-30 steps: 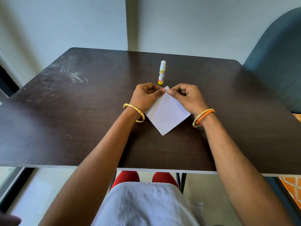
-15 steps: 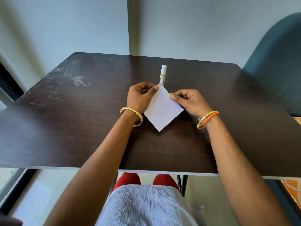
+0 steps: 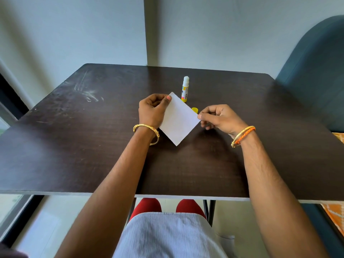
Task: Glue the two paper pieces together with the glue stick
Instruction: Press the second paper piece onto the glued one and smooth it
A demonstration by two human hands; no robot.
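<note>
A white square of paper (image 3: 177,121) is held like a diamond above the dark table (image 3: 93,146). My left hand (image 3: 153,109) pinches its upper left edge near the top corner. My right hand (image 3: 218,118) pinches its right corner between thumb and forefinger. Whether this is one sheet or two pressed together cannot be told. An uncapped glue stick (image 3: 185,89), white with a yellow label, stands upright just behind the paper. Its yellow cap (image 3: 194,109) peeks out on the table behind the paper's right edge.
The table's near edge (image 3: 167,194) runs across in front of my lap. A dark teal chair back (image 3: 314,75) rises at the right. A wall stands right behind the table's far edge. Pale scuff marks (image 3: 87,94) show at the table's far left.
Both hands were together at the paper's top corner. My right hand has slid down the right edge to the right corner, my left hand has moved left, and the yellow cap has come into view.
</note>
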